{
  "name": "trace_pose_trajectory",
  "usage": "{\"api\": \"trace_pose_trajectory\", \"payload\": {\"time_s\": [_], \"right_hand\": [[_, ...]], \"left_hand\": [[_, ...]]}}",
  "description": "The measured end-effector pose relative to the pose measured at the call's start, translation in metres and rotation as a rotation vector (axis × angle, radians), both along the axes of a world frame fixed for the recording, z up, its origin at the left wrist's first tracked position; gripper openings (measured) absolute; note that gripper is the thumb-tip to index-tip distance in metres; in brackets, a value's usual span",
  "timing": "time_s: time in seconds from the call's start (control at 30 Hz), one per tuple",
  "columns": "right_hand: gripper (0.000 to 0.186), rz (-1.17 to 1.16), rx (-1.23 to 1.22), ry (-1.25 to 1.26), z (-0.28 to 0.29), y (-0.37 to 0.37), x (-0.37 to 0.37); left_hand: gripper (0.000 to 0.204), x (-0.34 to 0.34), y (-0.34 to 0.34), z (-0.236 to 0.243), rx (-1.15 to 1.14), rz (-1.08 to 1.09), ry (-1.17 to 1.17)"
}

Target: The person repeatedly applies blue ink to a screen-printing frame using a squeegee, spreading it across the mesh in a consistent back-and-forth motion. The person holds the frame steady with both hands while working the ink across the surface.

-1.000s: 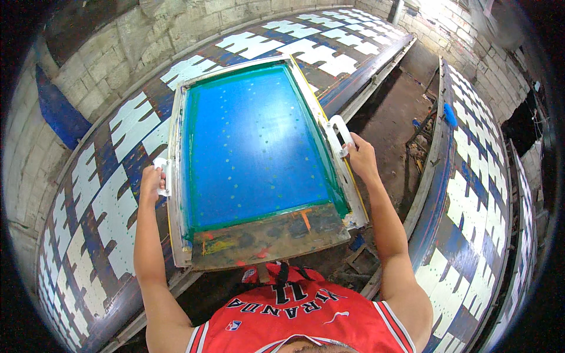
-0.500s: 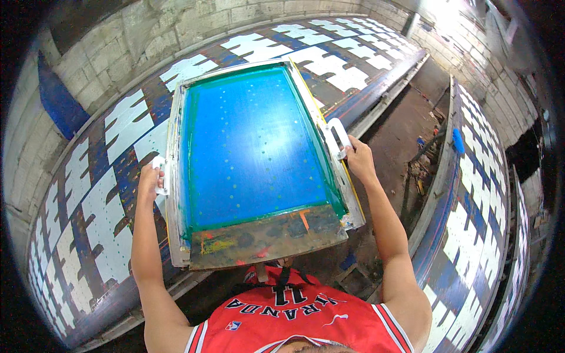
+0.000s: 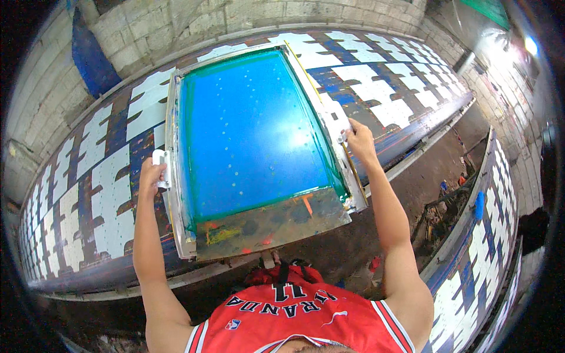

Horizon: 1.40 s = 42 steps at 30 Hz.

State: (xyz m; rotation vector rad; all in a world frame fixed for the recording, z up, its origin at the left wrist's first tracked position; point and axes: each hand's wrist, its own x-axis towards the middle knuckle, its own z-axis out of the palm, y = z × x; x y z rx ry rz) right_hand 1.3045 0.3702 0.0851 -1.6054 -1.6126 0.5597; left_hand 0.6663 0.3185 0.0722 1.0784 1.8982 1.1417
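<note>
A screen-printing frame [image 3: 253,129] with blue mesh, a green inner border and a white rim is held out in front of me. Rows of small pale dots run down its mesh, and a paint-stained dark board [image 3: 273,223] covers its near end. My left hand [image 3: 153,175] is wrapped round the white handle on the left rim. On the right rim, my right hand [image 3: 359,141] grips the other white handle. Below and beyond the frame, white cut fabric pieces [image 3: 376,94] lie in rows on a long, dark printing table [image 3: 406,136].
A second long table [image 3: 447,265] with more white pieces runs along the right, a blue object [image 3: 479,205] at its edge. Between the tables is a dark floor aisle [image 3: 412,194] with scattered debris. A block wall [image 3: 247,20] stands behind; a blue cloth [image 3: 94,56] hangs there.
My view has turned, so the tables and wall have shifted and tilted around the frame. Both hands keep hold of the handles, and the frame stays in front of me.
</note>
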Motion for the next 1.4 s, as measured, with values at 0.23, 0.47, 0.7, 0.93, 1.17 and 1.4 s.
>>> {"api": "trace_pose_trajectory", "payload": {"time_s": [0.23, 0.47, 0.7, 0.93, 1.17, 1.4], "right_hand": [[0.042, 0.018, 0.053, -0.060, -0.003, 0.074, 0.004], [0.034, 0.124, 0.042, 0.044, -0.043, 0.139, 0.038], [0.034, 0.165, -0.016, 0.131, -0.081, 0.180, 0.102], [0.036, 0.163, -0.081, 0.130, -0.128, 0.224, 0.160], [0.036, 0.205, -0.032, 0.139, -0.152, 0.226, 0.199], [0.032, 0.246, -0.052, 0.122, -0.158, 0.216, 0.223]], "left_hand": [[0.014, 0.008, 0.013, -0.014, 0.004, 0.119, 0.027], [0.017, 0.053, 0.042, -0.032, 0.048, 0.179, 0.031], [0.023, 0.128, 0.069, -0.067, 0.056, 0.226, -0.011], [0.021, 0.197, 0.081, -0.100, 0.068, 0.317, -0.020], [0.023, 0.241, 0.081, -0.103, 0.036, 0.373, 0.004], [0.017, 0.254, 0.080, -0.126, 0.064, 0.384, 0.020]]}}
